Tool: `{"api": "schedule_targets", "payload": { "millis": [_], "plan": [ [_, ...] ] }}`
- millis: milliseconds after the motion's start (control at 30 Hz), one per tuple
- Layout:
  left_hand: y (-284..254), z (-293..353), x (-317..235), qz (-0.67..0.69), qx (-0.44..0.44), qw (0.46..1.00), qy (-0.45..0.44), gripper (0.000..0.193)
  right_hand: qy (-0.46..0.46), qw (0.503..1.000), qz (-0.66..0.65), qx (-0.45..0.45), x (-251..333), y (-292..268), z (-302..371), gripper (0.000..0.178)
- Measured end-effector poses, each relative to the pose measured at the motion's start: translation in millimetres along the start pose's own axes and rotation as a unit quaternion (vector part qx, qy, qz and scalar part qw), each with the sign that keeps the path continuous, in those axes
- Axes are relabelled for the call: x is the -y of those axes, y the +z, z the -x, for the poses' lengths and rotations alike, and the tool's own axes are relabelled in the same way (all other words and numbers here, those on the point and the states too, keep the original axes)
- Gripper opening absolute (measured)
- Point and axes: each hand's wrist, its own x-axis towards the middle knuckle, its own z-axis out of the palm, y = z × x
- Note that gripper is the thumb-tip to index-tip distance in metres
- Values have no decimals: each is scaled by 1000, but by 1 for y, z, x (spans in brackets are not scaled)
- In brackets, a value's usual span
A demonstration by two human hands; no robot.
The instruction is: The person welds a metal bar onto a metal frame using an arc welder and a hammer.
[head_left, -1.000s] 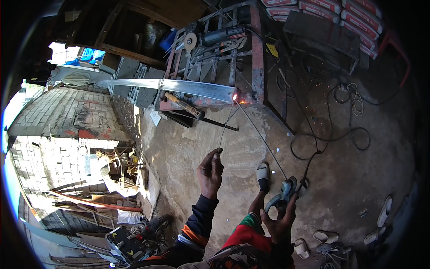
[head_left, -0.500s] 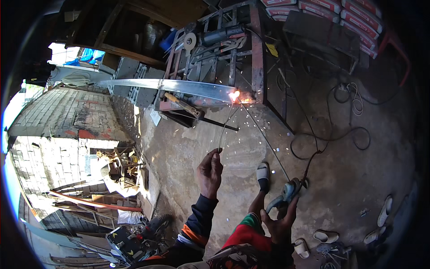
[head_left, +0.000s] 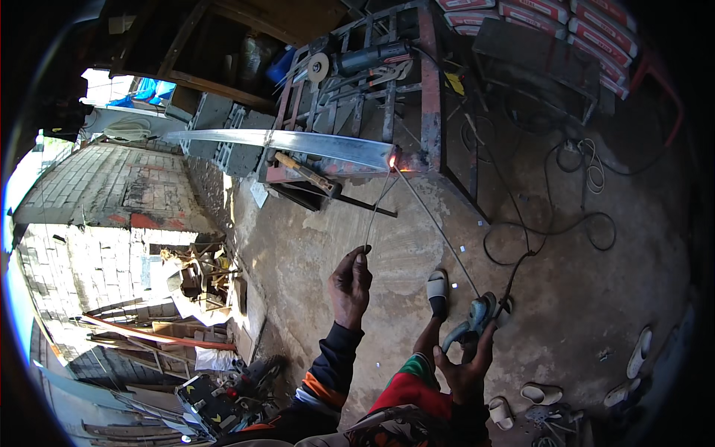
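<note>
My left hand (head_left: 350, 287) is closed, pinching the lower end of a thin metal wire (head_left: 375, 208). The wire's upper end meets the glowing end of a long silver metal bar (head_left: 320, 145). In my right hand (head_left: 466, 369) is a teal welding electrode holder (head_left: 474, 322) with a dark cable running off it. A long welding rod (head_left: 439, 232) slants up from the holder, its tip at the same glowing spot. The bar lies across a rusty metal frame (head_left: 430, 97), its glowing end at the frame's near corner.
An angle grinder (head_left: 372, 58) rests on the frame. A wooden-handled tool (head_left: 302, 171) lies at its near edge. Dark cables (head_left: 547, 231) loop over the concrete floor at right, with loose slippers (head_left: 542, 392) nearer me. Stacked sacks (head_left: 532, 18) and a dark bench (head_left: 536, 63) stand far right.
The bright arc and shower of sparks have died down to a small orange glow at the bar's end. Both hands have stayed almost in place.
</note>
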Motion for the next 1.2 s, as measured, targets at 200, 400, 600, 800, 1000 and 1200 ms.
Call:
{"api": "schedule_targets", "payload": {
  "millis": [200, 400, 600, 800, 1000, 1200],
  "plan": [
    [0, 0, -1, 0, 1, 1000, 0, 30, -11, 1000, -18, 7, 0, 0, -2, 112],
    [1, -1, -4, 2, 2, 1000, -4, 31, 4, 1000, -26, 12, 1, -1, -4, 112],
    [-1, -2, 0, -4, 3, 1000, 0, 33, -17, 999, -42, 27, 7, -1, -7, 114],
    [0, -2, 0, 1, 4, 1000, -3, 34, -7, 998, -65, 22, 6, 1, -5, 115],
    [-3, -2, 1, -6, 4, 1000, 0, 31, 121, 979, -165, -22, 29, -3, -26, 111],
    [-2, -3, 1, 11, 6, 1000, -5, 31, -127, 946, 276, 109, 8, -18, -14, 114]
  ]
}}
